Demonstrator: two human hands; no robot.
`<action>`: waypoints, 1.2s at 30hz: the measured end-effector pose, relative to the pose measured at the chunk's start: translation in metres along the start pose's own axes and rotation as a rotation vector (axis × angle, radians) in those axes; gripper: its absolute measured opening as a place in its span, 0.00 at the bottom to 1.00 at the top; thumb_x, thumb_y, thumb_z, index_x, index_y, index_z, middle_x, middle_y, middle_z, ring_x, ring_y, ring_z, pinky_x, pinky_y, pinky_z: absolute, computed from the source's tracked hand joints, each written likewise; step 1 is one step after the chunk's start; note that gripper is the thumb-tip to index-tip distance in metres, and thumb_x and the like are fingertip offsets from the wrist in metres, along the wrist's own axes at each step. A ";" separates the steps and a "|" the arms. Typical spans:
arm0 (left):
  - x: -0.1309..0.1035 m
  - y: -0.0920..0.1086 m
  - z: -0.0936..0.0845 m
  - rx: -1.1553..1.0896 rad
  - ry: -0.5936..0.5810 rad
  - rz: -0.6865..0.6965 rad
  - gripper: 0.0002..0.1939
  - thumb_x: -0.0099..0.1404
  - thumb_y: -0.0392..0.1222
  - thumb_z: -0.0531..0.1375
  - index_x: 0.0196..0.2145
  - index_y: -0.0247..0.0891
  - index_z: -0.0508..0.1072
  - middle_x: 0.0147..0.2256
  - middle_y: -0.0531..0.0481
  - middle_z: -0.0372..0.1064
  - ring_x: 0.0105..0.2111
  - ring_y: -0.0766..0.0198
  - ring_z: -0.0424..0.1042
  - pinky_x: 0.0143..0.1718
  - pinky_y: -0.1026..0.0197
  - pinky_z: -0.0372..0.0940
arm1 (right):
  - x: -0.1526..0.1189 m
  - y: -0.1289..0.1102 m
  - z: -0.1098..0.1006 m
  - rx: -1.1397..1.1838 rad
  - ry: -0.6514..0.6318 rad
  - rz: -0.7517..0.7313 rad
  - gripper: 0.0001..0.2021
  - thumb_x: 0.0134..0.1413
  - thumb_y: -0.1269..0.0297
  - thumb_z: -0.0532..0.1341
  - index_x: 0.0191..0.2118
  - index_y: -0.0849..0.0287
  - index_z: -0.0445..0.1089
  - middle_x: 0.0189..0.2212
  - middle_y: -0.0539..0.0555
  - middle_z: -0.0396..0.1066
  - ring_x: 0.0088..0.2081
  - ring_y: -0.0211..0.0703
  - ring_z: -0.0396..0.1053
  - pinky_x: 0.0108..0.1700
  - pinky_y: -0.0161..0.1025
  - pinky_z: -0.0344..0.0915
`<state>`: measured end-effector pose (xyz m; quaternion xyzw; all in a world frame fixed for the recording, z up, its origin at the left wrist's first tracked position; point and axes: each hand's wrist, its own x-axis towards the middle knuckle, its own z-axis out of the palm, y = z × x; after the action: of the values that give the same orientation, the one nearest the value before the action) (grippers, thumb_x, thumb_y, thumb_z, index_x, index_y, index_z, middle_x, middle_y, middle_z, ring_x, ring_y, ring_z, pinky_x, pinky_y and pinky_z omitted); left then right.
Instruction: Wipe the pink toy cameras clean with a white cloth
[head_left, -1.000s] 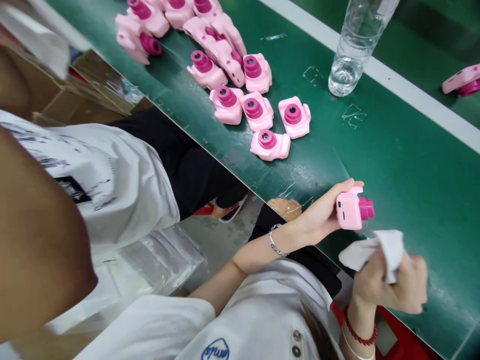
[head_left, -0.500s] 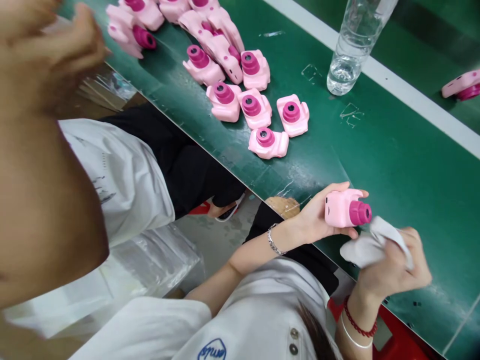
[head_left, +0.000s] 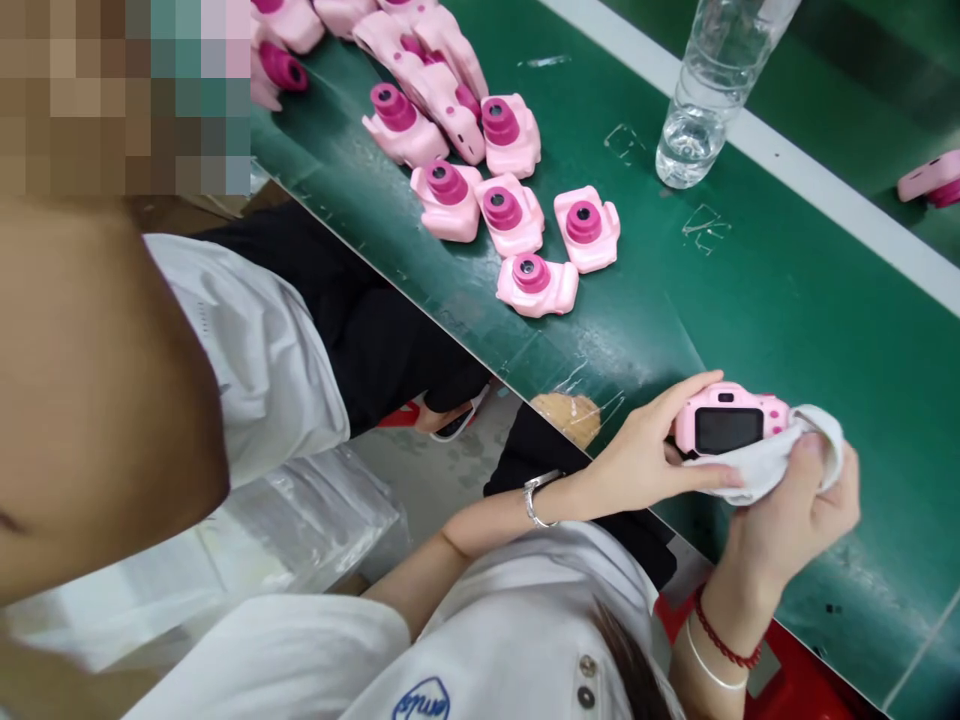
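Note:
My left hand (head_left: 645,450) is closed around a pink toy camera (head_left: 750,395), with its dark screen (head_left: 727,431) facing up toward me. The thumb also lies over an edge of a white cloth (head_left: 765,465). My right hand (head_left: 802,510) grips that cloth, pressing it against the camera's lower and right side. Some of the camera is hidden under the cloth and fingers. Beyond my left hand, several pink toy cameras (head_left: 536,285) lie on the green table (head_left: 645,330), most with their magenta lenses facing up.
A clear plastic bottle (head_left: 697,110) with water stands near a pale strip (head_left: 817,165) across the table. Another pink camera (head_left: 930,180) lies past it. A co-worker's arm (head_left: 97,390) fills the left side. Clear plastic wrapping (head_left: 300,540) sits below the table edge.
The camera in my left hand has turned from lens side to screen side. My right hand has brought the cloth from beside the camera onto it.

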<state>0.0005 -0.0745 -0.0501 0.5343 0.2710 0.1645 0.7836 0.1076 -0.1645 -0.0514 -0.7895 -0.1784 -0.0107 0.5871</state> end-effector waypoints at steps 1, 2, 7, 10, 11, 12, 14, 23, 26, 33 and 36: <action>0.001 -0.003 -0.004 0.056 0.031 0.042 0.45 0.53 0.54 0.74 0.65 0.44 0.64 0.62 0.44 0.66 0.56 0.51 0.70 0.56 0.53 0.68 | 0.001 0.003 -0.003 0.018 -0.080 0.092 0.13 0.57 0.53 0.66 0.38 0.59 0.76 0.29 0.51 0.70 0.30 0.42 0.64 0.34 0.40 0.59; 0.003 -0.005 -0.008 0.107 0.043 0.085 0.42 0.53 0.53 0.74 0.63 0.43 0.67 0.61 0.44 0.67 0.58 0.50 0.69 0.60 0.52 0.65 | 0.002 0.006 -0.007 0.017 -0.135 0.153 0.15 0.56 0.51 0.66 0.38 0.60 0.77 0.30 0.52 0.71 0.31 0.42 0.65 0.34 0.39 0.60; 0.010 -0.007 -0.022 0.247 -0.047 0.151 0.38 0.52 0.53 0.75 0.58 0.40 0.71 0.59 0.41 0.70 0.59 0.50 0.70 0.64 0.51 0.60 | 0.008 0.003 -0.016 0.000 -0.029 0.124 0.13 0.54 0.52 0.67 0.38 0.57 0.79 0.29 0.52 0.71 0.30 0.43 0.64 0.32 0.40 0.58; 0.009 -0.006 -0.023 0.211 -0.042 0.088 0.39 0.51 0.52 0.75 0.58 0.40 0.71 0.58 0.41 0.71 0.58 0.49 0.71 0.62 0.51 0.62 | 0.016 -0.006 -0.013 -0.069 -0.110 -0.123 0.08 0.58 0.57 0.65 0.38 0.53 0.79 0.29 0.52 0.70 0.30 0.43 0.64 0.31 0.41 0.58; 0.009 -0.006 -0.023 0.190 -0.033 0.067 0.39 0.51 0.50 0.75 0.59 0.40 0.71 0.57 0.41 0.72 0.57 0.50 0.71 0.61 0.52 0.63 | 0.018 -0.008 -0.011 -0.160 -0.201 -0.253 0.08 0.60 0.58 0.64 0.39 0.52 0.79 0.30 0.52 0.70 0.31 0.43 0.65 0.32 0.40 0.59; 0.009 -0.006 -0.022 0.173 -0.023 0.053 0.38 0.52 0.49 0.75 0.59 0.40 0.71 0.56 0.42 0.72 0.56 0.50 0.72 0.60 0.53 0.64 | 0.019 -0.009 -0.009 -0.276 -0.298 -0.387 0.08 0.61 0.59 0.63 0.41 0.52 0.79 0.32 0.52 0.70 0.32 0.43 0.65 0.33 0.40 0.60; 0.008 -0.007 -0.021 0.163 -0.015 0.047 0.36 0.53 0.44 0.74 0.59 0.40 0.71 0.55 0.45 0.74 0.53 0.52 0.74 0.57 0.55 0.66 | 0.019 -0.009 -0.007 -0.500 -0.440 -0.616 0.10 0.64 0.60 0.61 0.46 0.51 0.78 0.39 0.56 0.72 0.38 0.46 0.67 0.37 0.42 0.63; 0.007 -0.008 -0.019 0.163 -0.034 0.037 0.36 0.56 0.45 0.72 0.62 0.39 0.70 0.52 0.45 0.76 0.50 0.55 0.76 0.56 0.56 0.67 | 0.015 -0.005 -0.020 -0.599 -0.621 -0.859 0.19 0.63 0.66 0.62 0.59 0.50 0.69 0.54 0.60 0.70 0.55 0.54 0.68 0.52 0.49 0.68; 0.008 -0.009 -0.020 0.176 -0.034 0.029 0.40 0.54 0.50 0.74 0.62 0.40 0.69 0.53 0.44 0.76 0.49 0.54 0.76 0.56 0.55 0.68 | 0.021 0.000 -0.024 -0.566 -0.603 -0.797 0.17 0.64 0.68 0.59 0.57 0.49 0.72 0.50 0.58 0.72 0.48 0.47 0.73 0.46 0.41 0.69; 0.010 -0.008 -0.021 0.280 -0.028 0.086 0.39 0.52 0.42 0.75 0.61 0.38 0.69 0.53 0.44 0.76 0.53 0.55 0.76 0.59 0.55 0.67 | 0.031 0.007 -0.037 -0.383 -0.399 -0.571 0.13 0.66 0.69 0.57 0.49 0.55 0.77 0.35 0.53 0.76 0.35 0.42 0.73 0.37 0.37 0.65; 0.010 -0.008 -0.021 0.304 -0.030 0.108 0.37 0.53 0.38 0.73 0.60 0.38 0.69 0.55 0.45 0.75 0.53 0.56 0.76 0.58 0.57 0.68 | 0.029 0.001 -0.037 -0.221 -0.599 -0.640 0.17 0.65 0.71 0.57 0.52 0.46 0.75 0.56 0.54 0.72 0.59 0.53 0.69 0.56 0.50 0.66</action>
<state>-0.0043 -0.0563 -0.0664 0.6630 0.2518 0.1555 0.6876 0.1425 -0.1915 -0.0337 -0.7209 -0.5732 0.0182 0.3891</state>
